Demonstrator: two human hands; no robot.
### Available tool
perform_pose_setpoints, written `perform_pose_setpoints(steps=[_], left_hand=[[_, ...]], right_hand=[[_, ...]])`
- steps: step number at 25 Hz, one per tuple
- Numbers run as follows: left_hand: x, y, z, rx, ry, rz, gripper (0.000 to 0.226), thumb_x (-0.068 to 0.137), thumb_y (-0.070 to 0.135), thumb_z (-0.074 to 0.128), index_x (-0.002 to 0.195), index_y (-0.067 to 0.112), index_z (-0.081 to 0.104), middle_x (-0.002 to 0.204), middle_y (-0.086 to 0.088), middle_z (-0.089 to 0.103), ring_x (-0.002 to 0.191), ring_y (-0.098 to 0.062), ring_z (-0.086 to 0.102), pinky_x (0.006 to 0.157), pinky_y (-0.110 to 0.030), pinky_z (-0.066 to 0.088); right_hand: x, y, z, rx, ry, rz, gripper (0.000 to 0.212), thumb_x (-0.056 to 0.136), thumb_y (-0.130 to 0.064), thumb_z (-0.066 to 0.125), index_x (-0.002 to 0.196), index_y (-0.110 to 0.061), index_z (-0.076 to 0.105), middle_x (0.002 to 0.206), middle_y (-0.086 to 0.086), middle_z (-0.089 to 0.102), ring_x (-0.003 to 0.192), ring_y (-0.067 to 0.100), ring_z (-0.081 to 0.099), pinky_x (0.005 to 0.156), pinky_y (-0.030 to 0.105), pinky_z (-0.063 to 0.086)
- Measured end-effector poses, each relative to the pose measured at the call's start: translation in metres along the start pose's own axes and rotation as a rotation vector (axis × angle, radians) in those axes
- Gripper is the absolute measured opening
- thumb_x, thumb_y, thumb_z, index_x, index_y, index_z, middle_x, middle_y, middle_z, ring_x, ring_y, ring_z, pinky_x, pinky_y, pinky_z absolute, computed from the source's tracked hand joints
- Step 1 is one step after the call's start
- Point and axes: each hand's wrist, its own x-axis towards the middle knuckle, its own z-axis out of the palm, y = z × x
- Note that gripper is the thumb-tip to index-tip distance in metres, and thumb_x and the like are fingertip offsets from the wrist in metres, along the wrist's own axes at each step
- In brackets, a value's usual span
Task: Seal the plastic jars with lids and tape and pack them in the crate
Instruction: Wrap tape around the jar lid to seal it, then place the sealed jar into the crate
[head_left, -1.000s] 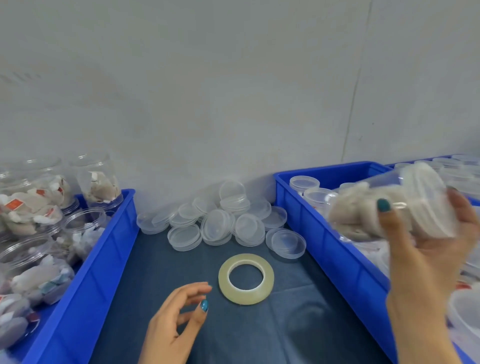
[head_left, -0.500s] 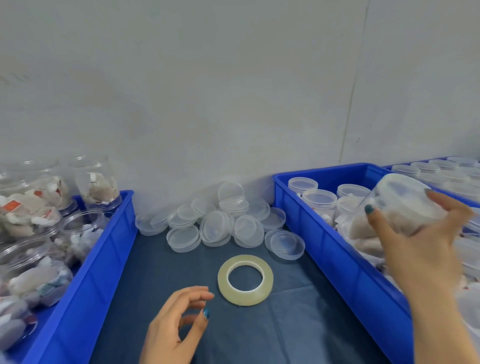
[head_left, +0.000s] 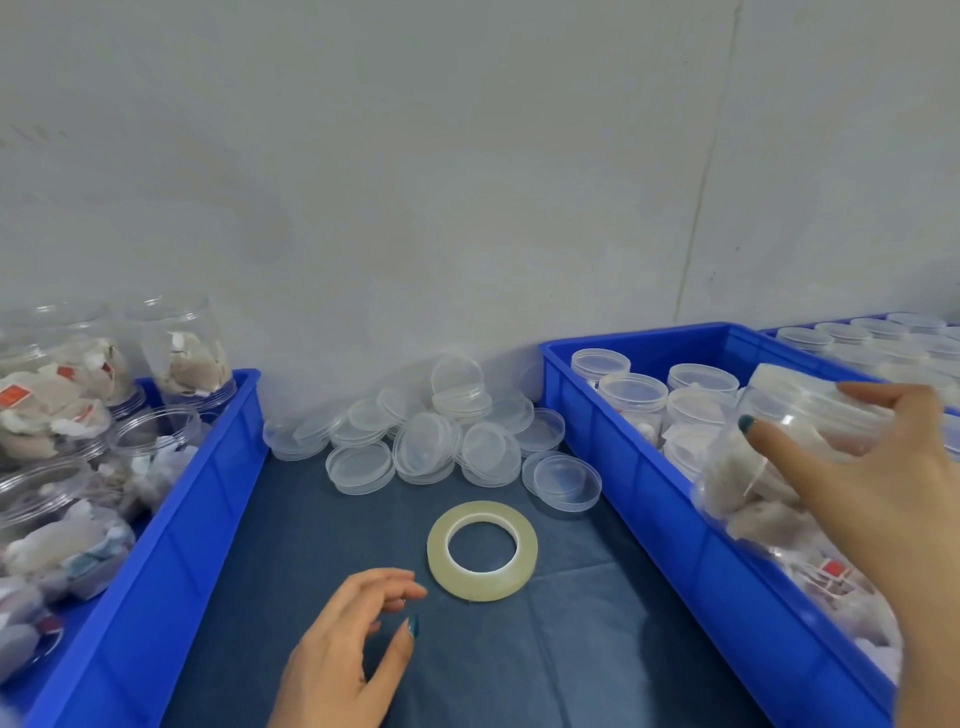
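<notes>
Item 1: lidded jar, tilted, filled with pale packets, over the right crate at the desk's right edge; the right grip holds it between thumb and spread fingers.
Item 2: tape roll, flat at mid-desk.
Item 3: left grip, loosely curled, holding nothing, just beside the roll on its near side.
Item 4: loose lids, heaped along the far edge.
Item 5: left crate, left edge, with open jars.
</notes>
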Motion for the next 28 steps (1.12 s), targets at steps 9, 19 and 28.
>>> perform_pose_setpoints(steps=[9, 19, 28], left_hand=[[0.000, 0.001, 0.001, 0.065, -0.011, 0.014, 0.049, 0.084, 0.019, 0.070, 0.106, 0.059, 0.053, 0.122, 0.034, 0.052, 0.104, 0.011, 0.057, 0.079, -0.025, 0.055], [-0.002, 0.002, -0.005, 0.126, -0.047, 0.004, 0.029, 0.089, 0.028, 0.062, 0.101, 0.054, 0.055, 0.129, 0.038, 0.039, 0.112, 0.016, 0.048, 0.087, -0.019, 0.050], [-0.004, -0.006, 0.002, 0.175, -0.139, 0.007, 0.025, 0.089, 0.033, 0.061, 0.099, 0.054, 0.054, 0.125, 0.041, 0.038, 0.111, 0.019, 0.046, 0.082, -0.015, 0.047]], right_hand=[[0.013, 0.002, 0.003, -0.063, -0.001, 0.039, 0.085, 0.072, -0.048, 0.082, 0.135, -0.022, 0.031, 0.132, 0.019, 0.051, 0.114, 0.046, 0.052, 0.087, 0.065, 0.048], [0.035, 0.024, -0.008, -0.214, -0.151, -0.162, 0.102, 0.060, -0.057, 0.084, 0.144, -0.039, 0.029, 0.136, 0.008, 0.054, 0.121, 0.034, 0.054, 0.096, 0.057, 0.048], [0.054, 0.028, -0.021, -0.166, -0.297, -0.011, 0.113, 0.044, -0.082, 0.061, 0.146, -0.040, 0.039, 0.141, 0.013, 0.054, 0.085, 0.029, 0.064, 0.080, 0.054, 0.058]])
